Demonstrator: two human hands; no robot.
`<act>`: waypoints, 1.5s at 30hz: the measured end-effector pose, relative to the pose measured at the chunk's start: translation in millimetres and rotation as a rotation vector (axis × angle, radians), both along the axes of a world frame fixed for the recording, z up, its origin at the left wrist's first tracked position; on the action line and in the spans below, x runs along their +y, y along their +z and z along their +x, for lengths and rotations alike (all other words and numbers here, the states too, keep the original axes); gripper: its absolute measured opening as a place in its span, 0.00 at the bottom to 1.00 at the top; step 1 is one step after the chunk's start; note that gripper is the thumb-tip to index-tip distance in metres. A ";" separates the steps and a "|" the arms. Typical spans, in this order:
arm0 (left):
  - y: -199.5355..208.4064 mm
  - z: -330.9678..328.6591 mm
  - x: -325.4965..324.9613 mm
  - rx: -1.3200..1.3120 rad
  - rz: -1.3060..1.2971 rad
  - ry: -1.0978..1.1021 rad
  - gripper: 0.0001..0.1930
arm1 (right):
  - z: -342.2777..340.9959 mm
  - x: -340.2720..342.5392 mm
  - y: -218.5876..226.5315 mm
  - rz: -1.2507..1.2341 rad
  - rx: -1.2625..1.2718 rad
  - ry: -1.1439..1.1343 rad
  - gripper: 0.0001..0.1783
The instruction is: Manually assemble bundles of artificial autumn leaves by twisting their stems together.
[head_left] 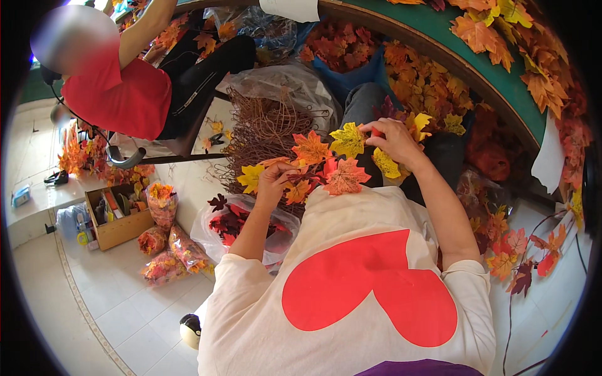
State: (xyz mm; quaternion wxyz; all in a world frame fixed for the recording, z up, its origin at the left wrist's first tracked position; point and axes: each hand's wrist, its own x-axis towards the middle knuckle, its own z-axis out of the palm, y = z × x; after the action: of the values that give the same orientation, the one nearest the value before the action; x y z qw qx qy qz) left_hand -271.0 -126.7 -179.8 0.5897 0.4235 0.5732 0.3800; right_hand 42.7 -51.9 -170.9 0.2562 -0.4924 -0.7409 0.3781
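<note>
A garland of artificial maple leaves in yellow, orange and red stretches across my lap between my two hands. My left hand [276, 182] pinches the garland at its left part, beside a yellow leaf [252, 178] and an orange leaf [311, 148]. With fingers bent together, my right hand [396, 141] grips the garland's other end, next to a yellow leaf [347, 140]. A small red bit shows between those fingers; its kind is unclear. A pinkish-orange leaf [347, 177] hangs nearest my shirt, and another yellow leaf [385, 163] lies below my right hand.
Brown wire-like stems [257, 138] are heaped left of my knees, by a plastic bag of dark red leaves [241, 225]. Leaf bundles [162, 210] and a wooden box [122, 224] stand on the floor. A person in red [119, 94] sits far left. A green table [501, 81] curves along the right.
</note>
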 end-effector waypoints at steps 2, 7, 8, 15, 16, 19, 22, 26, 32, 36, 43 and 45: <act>-9.8 -5.0 -1.5 0.014 0.020 -0.020 0.04 | -8.6 -5.1 2.3 0.073 -0.027 -0.026 0.14; -24.8 -10.2 -4.6 -0.013 0.027 0.004 0.07 | -5.5 -0.2 -8.8 -0.015 0.001 0.054 0.12; -23.6 -9.5 -5.2 -0.013 0.030 0.009 0.08 | -3.9 0.7 -10.1 -0.043 0.052 0.012 0.10; -25.2 -4.6 -11.6 -0.033 0.021 0.023 0.08 | -4.8 -13.5 -12.3 -0.048 0.229 -0.287 0.07; -24.7 -3.8 -11.9 0.004 0.015 0.026 0.08 | -3.7 -16.4 -14.3 -0.048 0.229 -0.287 0.07; -27.4 -2.3 -12.7 -0.046 0.033 0.037 0.08 | 0.0 -25.5 -19.6 0.029 0.294 -0.312 0.07; -26.1 -0.8 -10.3 -0.115 0.062 0.033 0.07 | -0.2 -36.6 -13.5 0.051 0.336 -0.455 0.08; -17.4 8.8 -5.8 -0.112 0.097 0.011 0.05 | 11.8 -40.7 -20.5 0.048 0.396 -0.511 0.09; 2.8 31.3 0.6 -0.072 0.123 -0.021 0.04 | 24.1 -36.2 -18.5 -0.067 0.806 -0.629 0.07; 13.7 49.7 0.8 -0.167 0.124 0.004 0.04 | 34.1 -30.8 -9.3 0.037 0.460 -0.703 0.09; 13.3 57.4 2.6 -0.170 0.098 -0.075 0.05 | 28.4 -32.4 -17.9 0.137 -0.158 -0.577 0.10; 12.6 56.0 1.6 -0.186 0.079 -0.058 0.04 | 22.6 -33.3 -21.2 0.136 -0.180 -0.577 0.10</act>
State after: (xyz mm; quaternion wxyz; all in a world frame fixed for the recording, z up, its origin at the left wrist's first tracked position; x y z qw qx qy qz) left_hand -214.9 -125.2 -167.2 0.6338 0.4257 0.4879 0.4230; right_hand 65.3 -85.2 -192.1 0.3184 -0.6956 -0.6140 0.1943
